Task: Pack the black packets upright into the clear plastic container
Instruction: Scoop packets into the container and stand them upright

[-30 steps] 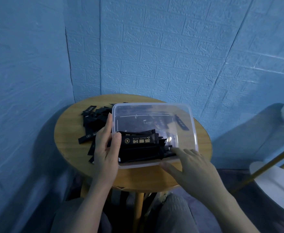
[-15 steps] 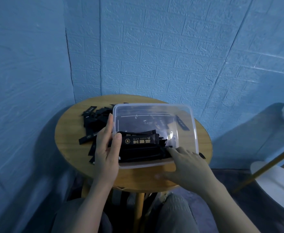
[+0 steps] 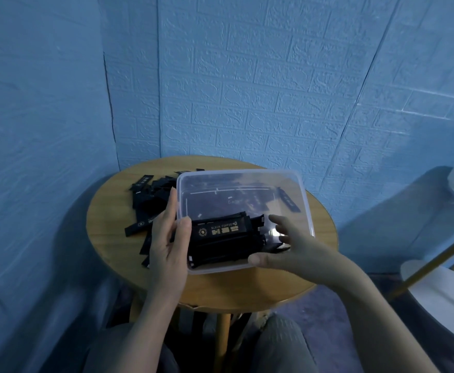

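Several slim black foil coffee packets (image 3: 222, 236) stand on edge in a row against the near wall of the clear rectangular plastic container (image 3: 305, 211) on the round wooden table (image 3: 107, 211); they look light, limp and slick, so best pinched at their stiff sealed ends. In the head view the left hand (image 3: 166, 238) presses straight fingers on the container's left wall, the right hand (image 3: 287, 246) spreads loosely over the row's right end, and open room remains behind, with loose black packets (image 3: 150, 200) left of the container.

A clear plastic container (image 3: 302, 200) sits on a round wooden table (image 3: 107, 238), with black packets (image 3: 223, 238) stacked at its near end. The left hand (image 3: 166, 243) presses its left wall; the right hand (image 3: 293, 246) reaches in, fingers spread. Loose packets (image 3: 150, 205) lie beside it on the left
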Available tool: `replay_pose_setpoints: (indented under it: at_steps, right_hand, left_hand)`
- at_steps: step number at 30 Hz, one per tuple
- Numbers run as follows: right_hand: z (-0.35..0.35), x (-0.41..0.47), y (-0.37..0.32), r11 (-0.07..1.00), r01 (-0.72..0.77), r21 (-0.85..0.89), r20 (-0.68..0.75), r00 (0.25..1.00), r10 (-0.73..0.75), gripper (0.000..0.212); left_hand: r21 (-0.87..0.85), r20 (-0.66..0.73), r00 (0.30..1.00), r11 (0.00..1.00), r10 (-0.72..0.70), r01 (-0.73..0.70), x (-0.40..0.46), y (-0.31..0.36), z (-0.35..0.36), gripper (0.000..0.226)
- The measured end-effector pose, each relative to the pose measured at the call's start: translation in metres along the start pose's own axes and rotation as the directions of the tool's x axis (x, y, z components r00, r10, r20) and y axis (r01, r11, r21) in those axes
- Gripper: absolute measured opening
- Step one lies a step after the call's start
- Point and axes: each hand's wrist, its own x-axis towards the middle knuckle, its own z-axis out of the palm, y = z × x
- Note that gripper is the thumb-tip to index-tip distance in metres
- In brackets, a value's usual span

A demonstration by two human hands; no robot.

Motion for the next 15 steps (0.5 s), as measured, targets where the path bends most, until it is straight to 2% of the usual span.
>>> replay_pose_setpoints:
  at_steps: [2,6,8,12,15]
  right_hand:
    - [-0.002,0.0,-0.004,1.0,0.0,0.008,0.06,0.998,0.0,0.094]
    - [-0.001,0.005,-0.002,0.992,-0.022,-0.121,-0.044,0.999,0.016,0.101]
    - [0.002,0.005,-0.003,0.986,-0.046,-0.161,-0.038,0.998,0.04,0.104]
    - [0.009,0.008,-0.004,0.934,-0.046,-0.354,-0.084,0.996,0.017,0.096]
    - [0.013,0.013,-0.002,0.934,-0.034,-0.356,-0.115,0.993,-0.008,0.095]
  left_hand:
    - [0.006,-0.003,1.0,1.0,-0.01,0.01,0.0,0.001,0.0,0.047]
    - [0.015,-0.002,1.0,1.0,-0.006,0.006,0.0,0.002,0.0,0.048]
    - [0.022,-0.003,1.0,1.0,0.0,0.0,-0.001,0.003,0.0,0.051]
    - [0.004,-0.005,1.0,1.0,0.006,-0.006,0.0,0.004,0.0,0.053]
    - [-0.013,0.002,1.0,1.0,0.011,-0.011,0.0,0.003,0.0,0.052]
